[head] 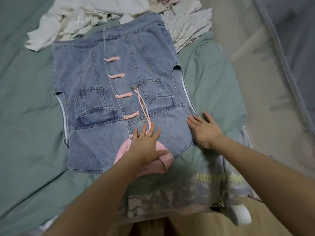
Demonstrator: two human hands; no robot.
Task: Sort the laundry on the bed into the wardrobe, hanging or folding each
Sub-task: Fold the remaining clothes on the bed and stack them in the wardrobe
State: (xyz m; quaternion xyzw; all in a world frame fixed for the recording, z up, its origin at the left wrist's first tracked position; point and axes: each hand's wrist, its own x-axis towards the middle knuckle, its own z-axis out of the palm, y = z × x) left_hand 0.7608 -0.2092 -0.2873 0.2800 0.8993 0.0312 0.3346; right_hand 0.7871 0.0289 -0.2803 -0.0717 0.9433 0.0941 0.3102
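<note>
Left hand (146,143) flat, fingers spread, pressing denim vest (109,92) at its pink collar (160,159). Right hand (204,130) likewise flat, apparently on the vest's shoulder edge.

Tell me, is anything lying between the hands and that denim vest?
Nothing visible. The left hand and right hand both rest flat on the denim vest; only its pink drawstring runs under the left fingers.

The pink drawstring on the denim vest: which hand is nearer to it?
Left. The left hand lies flat over the pink drawstring's lower end; the right hand presses the denim vest further right, apart from it.
</note>
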